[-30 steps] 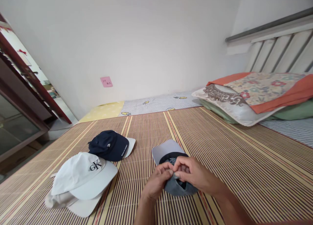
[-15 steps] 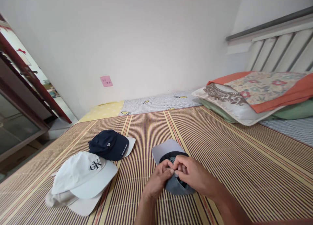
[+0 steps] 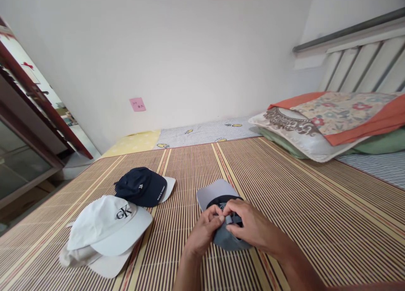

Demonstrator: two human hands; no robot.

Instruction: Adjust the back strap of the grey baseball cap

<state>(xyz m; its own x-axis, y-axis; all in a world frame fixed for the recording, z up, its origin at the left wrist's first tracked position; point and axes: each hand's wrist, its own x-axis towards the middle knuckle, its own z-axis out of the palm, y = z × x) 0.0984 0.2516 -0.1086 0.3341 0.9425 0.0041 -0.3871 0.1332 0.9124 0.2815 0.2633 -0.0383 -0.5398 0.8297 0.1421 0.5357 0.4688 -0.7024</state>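
Pinching the narrow back strap [image 3: 228, 219] of a slate-grey fabric cap [image 3: 232, 241], the left hand [image 3: 204, 230] has its thumb and forefinger pressed together. The right hand [image 3: 251, 225] curls over the cap from the other side, its thumb and forefinger apart with the strap showing between them; whether its hidden fingers grip anything, I cannot tell. The cap lies beneath both hands on a tan-and-brown striped slatted mat [image 3: 177, 223], its pale grey brim [image 3: 217, 192] pointing away from the person and its dark inner band showing.

Well to the left of it, a white cap with black letters on its front [image 3: 98, 225] rests on an off-white cap [image 3: 109, 265]. Just beyond, a navy cap with small white lettering [image 3: 139, 186] overlaps a white brim [image 3: 169, 189]. At the far right, a white pillow with brown scrollwork [image 3: 303, 143] sits partly under an orange-edged floral cloth [image 3: 344, 111]. A pink paper note [image 3: 137, 104] is on the white wall [image 3: 190, 59].
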